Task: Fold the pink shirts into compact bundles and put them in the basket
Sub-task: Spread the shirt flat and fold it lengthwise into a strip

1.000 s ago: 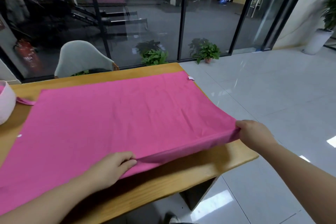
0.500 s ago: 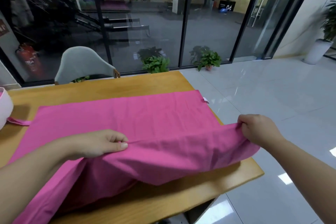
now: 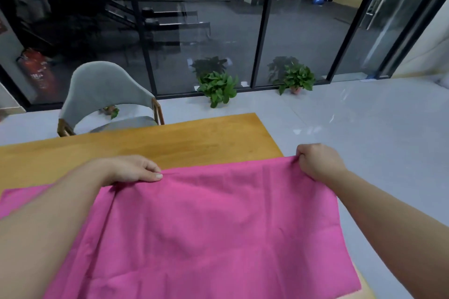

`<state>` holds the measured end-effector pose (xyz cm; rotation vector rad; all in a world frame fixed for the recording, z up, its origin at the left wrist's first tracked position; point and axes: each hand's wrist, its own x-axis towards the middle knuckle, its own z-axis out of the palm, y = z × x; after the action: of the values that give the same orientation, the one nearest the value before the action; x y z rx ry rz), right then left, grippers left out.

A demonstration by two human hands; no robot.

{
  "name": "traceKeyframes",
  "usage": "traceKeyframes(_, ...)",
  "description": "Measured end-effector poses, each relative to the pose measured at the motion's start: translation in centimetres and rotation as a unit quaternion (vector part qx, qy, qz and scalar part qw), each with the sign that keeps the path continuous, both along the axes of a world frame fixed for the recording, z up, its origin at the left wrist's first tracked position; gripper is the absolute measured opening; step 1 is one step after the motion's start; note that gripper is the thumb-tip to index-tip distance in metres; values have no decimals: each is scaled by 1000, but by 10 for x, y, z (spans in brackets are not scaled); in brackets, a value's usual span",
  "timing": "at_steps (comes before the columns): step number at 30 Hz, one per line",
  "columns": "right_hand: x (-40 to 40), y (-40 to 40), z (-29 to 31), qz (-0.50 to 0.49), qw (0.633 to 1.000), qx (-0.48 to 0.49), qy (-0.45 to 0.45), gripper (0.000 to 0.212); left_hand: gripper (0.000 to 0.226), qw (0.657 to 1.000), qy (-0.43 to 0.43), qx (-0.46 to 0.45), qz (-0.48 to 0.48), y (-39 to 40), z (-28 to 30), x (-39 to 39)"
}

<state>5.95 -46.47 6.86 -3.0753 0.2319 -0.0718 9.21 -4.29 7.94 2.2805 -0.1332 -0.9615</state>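
A pink shirt (image 3: 218, 226) is spread over the near part of a wooden table (image 3: 145, 143), filling the lower centre of the frame, with its long axis running left to right and a doubled layer seen over a single layer that shows at the lower left. Its far edge is held at two spots: the left hand (image 3: 132, 168) is seen at centre left, thumb and fingers pinching the edge, and the right hand (image 3: 318, 161) is seen at centre right, curled round the far right corner, which lies just past the table's right edge. The cloth therefore lies below both hands in the frame, toward the person, and neither hand is clearly nearer to it, since both grip the same edge. It is judged that a lengthwise fold is being laid down and that the next fold will depend on the edge being set straight across the table. No basket is seen in the frame, so its place and contents cannot be told. Beyond the table a grey chair (image 3: 102, 90) is set at upper left, and two potted plants (image 3: 218, 86) are stood by the glass wall.
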Motion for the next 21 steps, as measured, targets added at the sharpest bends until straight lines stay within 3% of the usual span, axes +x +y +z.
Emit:
traceKeyframes(3,49,6,-47,-9,999,29,34,20,17,984,-145,100,37,-8,-60,38)
traceKeyframes(6,83,11,-94,-19,998,20,58,24,17,967,-198,125,98,-16,-116,53)
traceKeyframes(11,91,10,-136,-41,998,33,27,22,19,940,-280,168,98,-15,-156,52)
traceKeyframes(17,95,6,-152,-53,997,50,12,19,21,948,-256,142,126,-9,-152,54)
traceKeyframes(21,93,18,-148,-61,997,-27,-26,30,30,957,-212,106,166,4,-135,42)
